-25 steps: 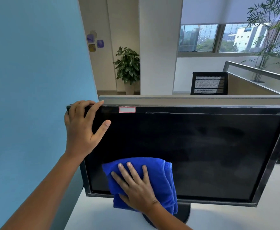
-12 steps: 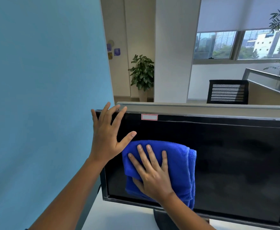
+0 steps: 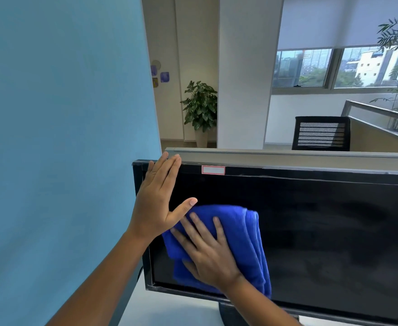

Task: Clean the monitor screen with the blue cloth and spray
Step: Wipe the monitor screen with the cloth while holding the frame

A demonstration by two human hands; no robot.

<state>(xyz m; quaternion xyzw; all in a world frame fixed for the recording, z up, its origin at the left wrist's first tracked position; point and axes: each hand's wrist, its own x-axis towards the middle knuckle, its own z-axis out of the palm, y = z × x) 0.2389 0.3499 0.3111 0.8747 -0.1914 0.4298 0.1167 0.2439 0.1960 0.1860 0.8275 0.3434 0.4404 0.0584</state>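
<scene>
A black monitor [image 3: 311, 231] with a dark screen stands on a white desk. My right hand [image 3: 207, 252] lies flat with fingers spread on a folded blue cloth [image 3: 247, 243], pressing it against the lower left of the screen. My left hand [image 3: 158, 198] rests flat and open against the monitor's top left corner, fingers up on the bezel, thumb out over the cloth's upper edge. A small white label with a red border [image 3: 213, 170] sticks to the top bezel. No spray bottle is in view.
A light blue partition wall [image 3: 63, 137] stands close on the left. A grey cubicle divider [image 3: 287, 155] runs behind the monitor. Beyond it are a black mesh chair [image 3: 321, 132], a white pillar, a potted plant [image 3: 200, 109] and windows. The white desk [image 3: 169, 309] shows below the monitor.
My right hand slid the cloth up the left part of the screen, then slightly down again. My left hand let go of the top corner and now lies flat against it.
</scene>
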